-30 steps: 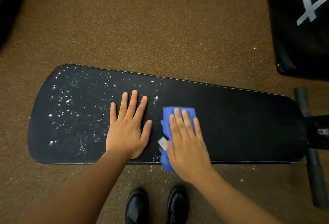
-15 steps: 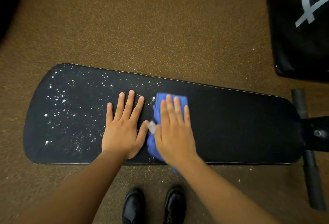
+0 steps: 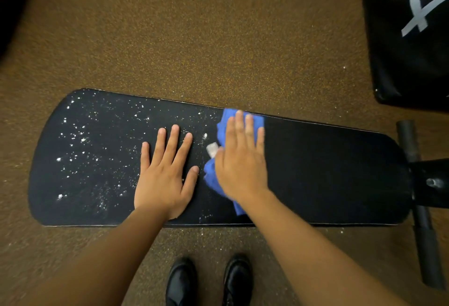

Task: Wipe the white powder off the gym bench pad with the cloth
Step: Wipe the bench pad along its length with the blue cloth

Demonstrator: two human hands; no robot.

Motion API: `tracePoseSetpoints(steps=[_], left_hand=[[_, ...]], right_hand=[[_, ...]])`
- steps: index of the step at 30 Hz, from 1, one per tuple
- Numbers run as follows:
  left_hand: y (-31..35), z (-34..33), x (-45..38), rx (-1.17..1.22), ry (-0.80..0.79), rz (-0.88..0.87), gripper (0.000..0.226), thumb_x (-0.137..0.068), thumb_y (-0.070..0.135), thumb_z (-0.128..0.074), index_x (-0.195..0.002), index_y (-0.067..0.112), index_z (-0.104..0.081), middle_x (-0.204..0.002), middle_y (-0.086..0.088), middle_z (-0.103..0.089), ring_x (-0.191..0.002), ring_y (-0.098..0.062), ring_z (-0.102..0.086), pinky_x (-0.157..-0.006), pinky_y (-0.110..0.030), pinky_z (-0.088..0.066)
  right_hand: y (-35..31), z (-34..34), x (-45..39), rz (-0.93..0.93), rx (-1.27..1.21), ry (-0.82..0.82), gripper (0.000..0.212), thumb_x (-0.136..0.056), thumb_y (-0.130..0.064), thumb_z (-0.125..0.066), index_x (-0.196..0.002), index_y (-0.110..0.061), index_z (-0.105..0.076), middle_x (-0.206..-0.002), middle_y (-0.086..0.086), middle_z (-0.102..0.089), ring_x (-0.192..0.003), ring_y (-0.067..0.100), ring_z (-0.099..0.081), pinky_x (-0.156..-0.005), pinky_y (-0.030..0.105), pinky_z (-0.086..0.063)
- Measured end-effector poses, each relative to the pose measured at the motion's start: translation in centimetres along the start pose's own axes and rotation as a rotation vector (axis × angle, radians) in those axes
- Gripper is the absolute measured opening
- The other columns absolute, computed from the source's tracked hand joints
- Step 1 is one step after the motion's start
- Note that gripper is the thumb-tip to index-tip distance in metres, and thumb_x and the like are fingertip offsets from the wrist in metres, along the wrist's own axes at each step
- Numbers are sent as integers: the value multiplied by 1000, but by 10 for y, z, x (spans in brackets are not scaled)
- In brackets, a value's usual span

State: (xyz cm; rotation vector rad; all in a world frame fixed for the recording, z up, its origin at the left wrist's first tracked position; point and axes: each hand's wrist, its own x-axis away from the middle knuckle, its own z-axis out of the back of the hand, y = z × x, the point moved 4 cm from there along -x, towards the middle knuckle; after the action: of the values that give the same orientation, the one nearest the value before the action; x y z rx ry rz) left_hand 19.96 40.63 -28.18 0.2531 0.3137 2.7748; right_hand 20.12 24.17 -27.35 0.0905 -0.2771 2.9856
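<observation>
A long black bench pad (image 3: 328, 172) lies across the view. White powder (image 3: 80, 145) speckles its left half; the right half looks dark and clean. My left hand (image 3: 167, 174) rests flat on the pad's middle, fingers spread. Just to its right, my right hand (image 3: 243, 160) presses flat on a blue cloth (image 3: 211, 177) with a small white tag. The cloth reaches the pad's far edge under my fingertips and sticks out below my wrist toward the near edge.
Brown speckled floor (image 3: 194, 38) surrounds the pad, with a few powder specks near the front edge. A black padded block with white lettering (image 3: 413, 38) stands at the upper right. The bench's black frame and roller bar (image 3: 422, 208) sit at the right end. My black shoes (image 3: 209, 281) are below.
My right hand has pushed the blue cloth away from me, from near the front edge to the pad's far edge. My left hand has stayed flat in place.
</observation>
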Motion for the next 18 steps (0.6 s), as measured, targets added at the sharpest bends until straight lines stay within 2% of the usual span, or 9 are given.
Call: tracePoseSetpoints(steps=[3, 5, 6, 9, 11, 13, 15, 18], left_hand=[[0, 0, 0, 9, -1, 0, 66, -96, 48, -27, -157, 25, -15, -165, -1, -2, -151, -22, 7, -120, -54, -2], [1, 1, 0, 1, -5, 2, 66, -97, 50, -25, -157, 25, -13, -165, 0, 0, -151, -21, 9, -120, -52, 0], [1, 1, 0, -4, -7, 1, 66, -97, 50, -24, -157, 25, -13, -165, 0, 1, -151, -21, 10, -120, -52, 1], [1, 1, 1, -8, -4, 0, 65, -98, 50, -23, -157, 26, -11, -165, 0, 2, -151, -22, 10, -120, -52, 2], [2, 0, 1, -12, -8, 4, 65, -98, 51, -23, -157, 26, -11, -165, 0, 2, -151, -21, 11, -120, -51, 3], [1, 0, 0, -7, -5, 8, 65, -97, 50, -24, -157, 26, -12, -165, 1, 1, -151, -20, 11, -120, -50, 3], [0, 0, 0, -2, -3, 10, 66, -97, 49, -25, -157, 26, -14, -165, 0, 0, -151, -20, 9, -120, -51, 1], [0, -1, 0, -4, -7, 12, 66, -96, 49, -26, -157, 26, -15, -165, 1, 0, -151, -20, 9, -120, -53, -1]], right_hand=[[0, 0, 64, 229, 22, -87, 67, -93, -34, -31, -151, -1, -19, -160, 16, -13, -148, 31, -6, -118, 52, -11], [27, 3, 90, 275, 63, -93, 68, -90, -32, -36, -150, -2, -23, -159, 16, -18, -147, 31, -14, -115, 51, -14], [44, 4, 89, 235, 72, -76, 68, -89, -31, -36, -150, -2, -25, -159, 16, -20, -147, 31, -16, -115, 51, -13], [77, 9, 50, -37, 42, -40, 67, -90, -31, -29, -149, 0, -25, -158, 18, -21, -147, 32, -15, -118, 51, -12], [71, 12, 11, -173, -9, -3, 69, -89, -33, -24, -149, 1, -24, -158, 20, -20, -147, 35, -14, -118, 54, -11], [47, 9, -18, -201, -40, 22, 69, -88, -32, -26, -148, 1, -25, -157, 20, -22, -146, 37, -15, -118, 54, -10], [16, 5, -21, -110, -38, 30, 69, -89, -34, -22, -148, 1, -25, -158, 19, -21, -147, 36, -14, -119, 53, -8], [-13, 1, 27, 130, -37, -58, 69, -93, -39, -17, -151, -1, -18, -160, 17, -14, -148, 32, -5, -119, 51, -5]])
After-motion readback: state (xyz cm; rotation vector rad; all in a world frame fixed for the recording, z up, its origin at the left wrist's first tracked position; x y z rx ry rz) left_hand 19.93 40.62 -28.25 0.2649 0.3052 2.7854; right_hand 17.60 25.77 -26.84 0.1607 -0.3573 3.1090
